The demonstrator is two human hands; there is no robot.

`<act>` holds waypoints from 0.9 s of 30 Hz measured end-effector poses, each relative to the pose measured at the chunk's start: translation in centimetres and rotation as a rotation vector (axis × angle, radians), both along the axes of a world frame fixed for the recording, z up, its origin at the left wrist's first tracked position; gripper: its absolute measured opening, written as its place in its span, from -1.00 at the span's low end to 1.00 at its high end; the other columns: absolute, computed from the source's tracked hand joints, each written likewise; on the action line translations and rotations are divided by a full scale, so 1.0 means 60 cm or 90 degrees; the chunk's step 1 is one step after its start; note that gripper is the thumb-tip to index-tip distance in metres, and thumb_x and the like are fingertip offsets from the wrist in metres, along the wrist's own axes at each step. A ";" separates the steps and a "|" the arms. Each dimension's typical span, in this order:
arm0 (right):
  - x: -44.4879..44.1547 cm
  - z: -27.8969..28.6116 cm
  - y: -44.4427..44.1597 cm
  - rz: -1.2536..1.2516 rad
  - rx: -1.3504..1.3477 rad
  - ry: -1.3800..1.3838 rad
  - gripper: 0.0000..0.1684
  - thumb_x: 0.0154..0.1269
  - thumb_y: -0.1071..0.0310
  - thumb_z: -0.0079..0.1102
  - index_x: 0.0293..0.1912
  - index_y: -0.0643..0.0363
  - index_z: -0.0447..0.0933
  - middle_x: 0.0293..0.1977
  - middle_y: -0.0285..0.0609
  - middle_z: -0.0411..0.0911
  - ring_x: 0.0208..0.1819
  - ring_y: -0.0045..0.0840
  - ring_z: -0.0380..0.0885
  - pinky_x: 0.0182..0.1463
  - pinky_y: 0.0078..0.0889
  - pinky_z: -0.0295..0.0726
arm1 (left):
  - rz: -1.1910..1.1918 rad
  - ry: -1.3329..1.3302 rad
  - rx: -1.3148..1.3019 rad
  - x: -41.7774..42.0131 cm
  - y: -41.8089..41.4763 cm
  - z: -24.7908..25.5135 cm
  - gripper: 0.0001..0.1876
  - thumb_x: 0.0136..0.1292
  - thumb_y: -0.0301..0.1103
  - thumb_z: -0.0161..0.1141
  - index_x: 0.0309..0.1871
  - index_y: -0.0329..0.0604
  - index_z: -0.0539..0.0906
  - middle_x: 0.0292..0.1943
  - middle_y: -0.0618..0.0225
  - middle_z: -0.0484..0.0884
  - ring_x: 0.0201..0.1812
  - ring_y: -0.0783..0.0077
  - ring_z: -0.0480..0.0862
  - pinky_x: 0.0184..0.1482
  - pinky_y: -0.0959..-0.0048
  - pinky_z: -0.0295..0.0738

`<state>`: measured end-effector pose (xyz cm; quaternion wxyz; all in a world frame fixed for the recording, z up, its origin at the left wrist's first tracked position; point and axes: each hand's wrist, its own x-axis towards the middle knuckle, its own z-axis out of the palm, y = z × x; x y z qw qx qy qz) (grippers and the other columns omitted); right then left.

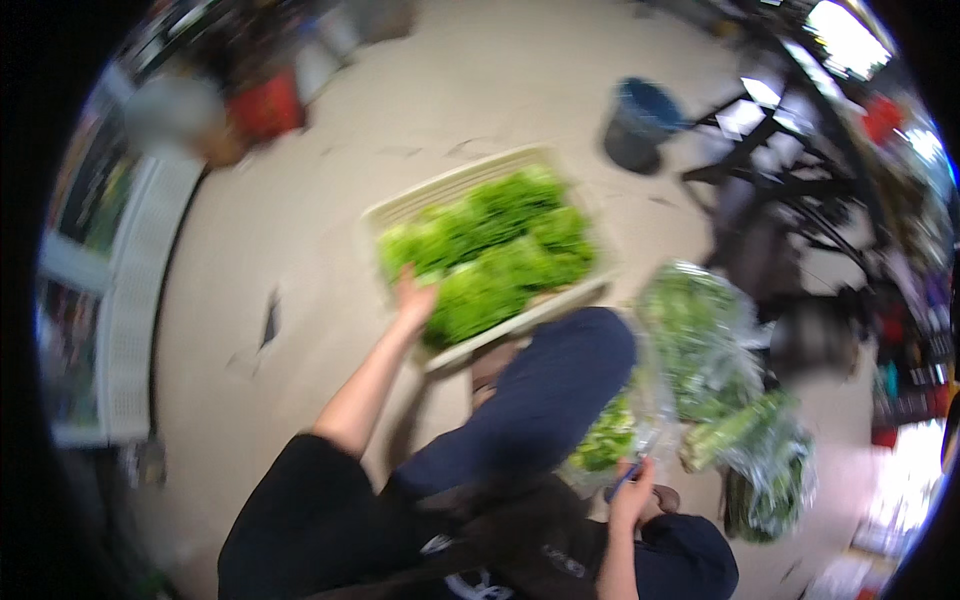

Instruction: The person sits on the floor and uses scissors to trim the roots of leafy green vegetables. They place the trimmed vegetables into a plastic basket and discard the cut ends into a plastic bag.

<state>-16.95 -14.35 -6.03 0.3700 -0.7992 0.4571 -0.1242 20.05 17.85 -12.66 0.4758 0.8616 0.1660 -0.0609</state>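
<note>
A cream plastic crate stands on the floor in front of me, with rows of green leafy lettuce in it. My left hand reaches over the crate's left side and touches the lettuce there; blur hides whether the fingers grip a head. Low on the right, beside my knee, my right hand is closed around a blue-handled knife, its blade pointing away from me. Just beyond that hand, more cut lettuce lies in a clear plastic bag, partly hidden by my leg.
Right of my knee lie a large clear bag of greens and a smaller bag of leafy vegetables. A dark bucket stands beyond the crate, near a black metal frame. A person is at far left near a red container.
</note>
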 end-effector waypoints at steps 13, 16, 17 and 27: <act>0.133 0.293 0.054 0.167 -0.324 -0.359 -0.66 0.18 0.43 0.36 -0.05 0.23 0.50 -0.13 -0.07 0.54 -0.11 -0.35 0.59 0.00 -0.37 0.55 | -0.622 0.422 -0.533 -0.245 -0.407 0.354 -0.65 0.50 -0.10 -0.01 0.04 -0.19 0.58 -0.18 0.37 0.66 -0.21 0.51 0.63 -0.13 0.48 0.56; 0.102 0.222 0.067 0.063 -0.126 -0.343 -0.74 0.22 0.44 0.27 -0.08 0.24 0.52 -0.20 -0.05 0.53 -0.10 -0.31 0.56 0.01 -0.30 0.53 | -0.553 0.420 -0.591 -0.165 -0.432 0.287 -0.56 0.54 -0.04 -0.18 -0.01 -0.20 0.61 -0.20 0.30 0.73 -0.29 0.37 0.73 -0.22 0.36 0.64; 0.089 0.160 0.078 0.010 0.005 -0.328 -0.76 0.24 0.44 0.24 -0.08 0.25 0.51 -0.23 -0.05 0.53 -0.09 -0.31 0.55 0.03 -0.28 0.52 | -0.516 0.356 -0.620 -0.138 -0.433 0.265 -0.54 0.54 -0.03 -0.20 -0.03 -0.20 0.61 -0.20 0.30 0.73 -0.27 0.38 0.73 -0.22 0.37 0.63; 0.128 0.037 0.231 0.284 0.556 -0.072 -0.61 0.39 0.18 -0.04 -0.01 0.32 0.44 0.07 0.15 0.44 0.18 -0.17 0.39 0.19 -0.23 0.36 | -0.415 0.372 -0.640 -0.132 -0.406 0.249 -0.53 0.57 0.02 -0.27 -0.04 -0.09 0.60 -0.15 0.35 0.73 -0.26 0.45 0.69 -0.34 0.43 0.56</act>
